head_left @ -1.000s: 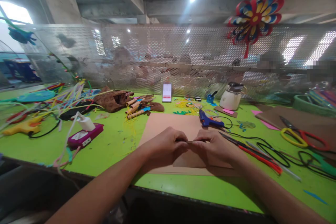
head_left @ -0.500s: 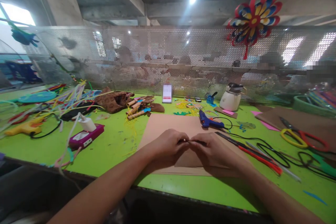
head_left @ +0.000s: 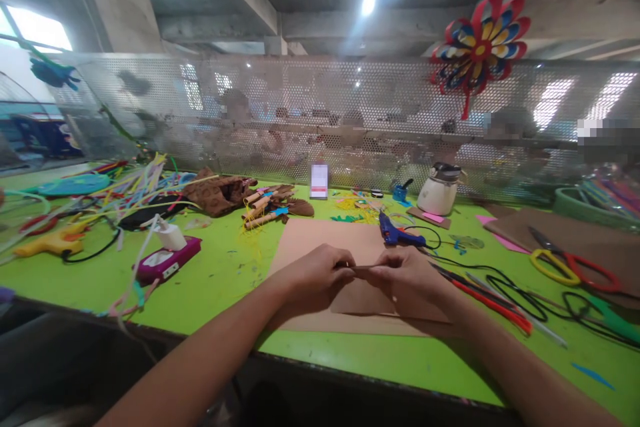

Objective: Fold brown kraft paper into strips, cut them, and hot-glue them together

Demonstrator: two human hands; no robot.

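Between my two hands a thin brown strip (head_left: 365, 268), paper or card by its look, is held level. My left hand (head_left: 323, 273) pinches its left end between thumb and fingers. At its right end, my right hand (head_left: 407, 273) grips it the same way. Both hands are just above a large sheet of light brown card (head_left: 305, 240) on the green table. A smaller brown piece (head_left: 363, 300) rests on that sheet beneath my hands. Behind my right hand, a blue glue gun (head_left: 397, 232) lies at the sheet's far edge.
Scissors (head_left: 575, 267), a black cable (head_left: 505, 287) and a red-and-black cutter-like tool (head_left: 493, 303) lie at right. A white jug (head_left: 440, 190) and a phone (head_left: 319, 181) stand at the back. At left are a purple power strip (head_left: 170, 259) and a yellow glue gun (head_left: 50, 241).
My hands have moved slightly apart, the right one shifting right, so the brown strip now shows between them. The camera view has tilted a little.
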